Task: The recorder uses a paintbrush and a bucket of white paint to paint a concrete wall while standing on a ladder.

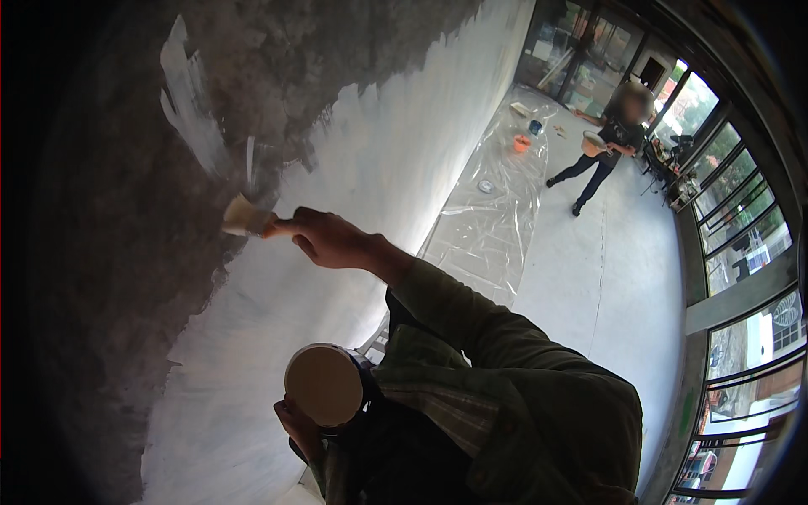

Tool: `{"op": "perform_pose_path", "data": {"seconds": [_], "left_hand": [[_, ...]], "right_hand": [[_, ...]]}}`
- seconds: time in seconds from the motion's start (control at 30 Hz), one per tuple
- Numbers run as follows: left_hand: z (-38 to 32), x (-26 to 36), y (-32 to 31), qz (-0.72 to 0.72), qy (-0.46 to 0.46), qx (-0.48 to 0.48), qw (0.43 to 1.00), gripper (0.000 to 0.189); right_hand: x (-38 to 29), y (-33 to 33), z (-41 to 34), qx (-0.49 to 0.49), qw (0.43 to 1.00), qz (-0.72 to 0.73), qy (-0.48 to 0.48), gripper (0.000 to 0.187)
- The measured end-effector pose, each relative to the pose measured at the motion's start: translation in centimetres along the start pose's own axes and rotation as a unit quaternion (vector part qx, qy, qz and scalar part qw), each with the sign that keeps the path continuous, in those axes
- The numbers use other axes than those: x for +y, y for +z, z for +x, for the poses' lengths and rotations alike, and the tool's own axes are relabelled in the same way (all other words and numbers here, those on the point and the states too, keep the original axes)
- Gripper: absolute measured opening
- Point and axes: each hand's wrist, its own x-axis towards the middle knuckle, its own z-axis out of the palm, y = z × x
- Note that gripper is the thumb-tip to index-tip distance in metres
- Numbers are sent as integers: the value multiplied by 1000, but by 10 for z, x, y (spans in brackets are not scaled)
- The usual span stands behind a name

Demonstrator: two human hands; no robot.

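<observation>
My right hand [331, 238] grips the handle of a wide flat paintbrush [252, 218], its pale bristles at the dark wall [113, 265], near the edge of the white paint. White paint [252, 328] covers the lower part of this wall in a ragged-edged band. Above the brush, loose white strokes [192, 104] mark the dark surface. Close to my body, my left hand [300, 426] holds a round paint can [323, 385] from the side; its round top looks filled with pale paint. Much of the left hand is in shadow.
Clear plastic sheeting [486, 221] lies along the wall's foot, with an orange bucket [522, 143], a blue can [535, 127] and a round lid [485, 186] on it. Another person [606, 145] stands on the grey floor, holding a pale bucket [593, 144]. Large windows line the right.
</observation>
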Motion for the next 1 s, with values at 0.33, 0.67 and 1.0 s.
{"op": "perform_pose_path", "data": {"seconds": [0.33, 0.67, 1.0], "left_hand": [[8, -37, -7, 109, 166, -29, 980, 40], [-18, 51, -7, 48, -6, -2, 999, 32], [-16, 55, -8, -7, 31, 36, 999, 36]], "right_hand": [[34, 49, -59, -101, 987, 82, 96, 22], [67, 77, -82, -136, 983, 92, 85, 22], [-40, -23, -36, -216, 955, 164, 118, 19]]}}
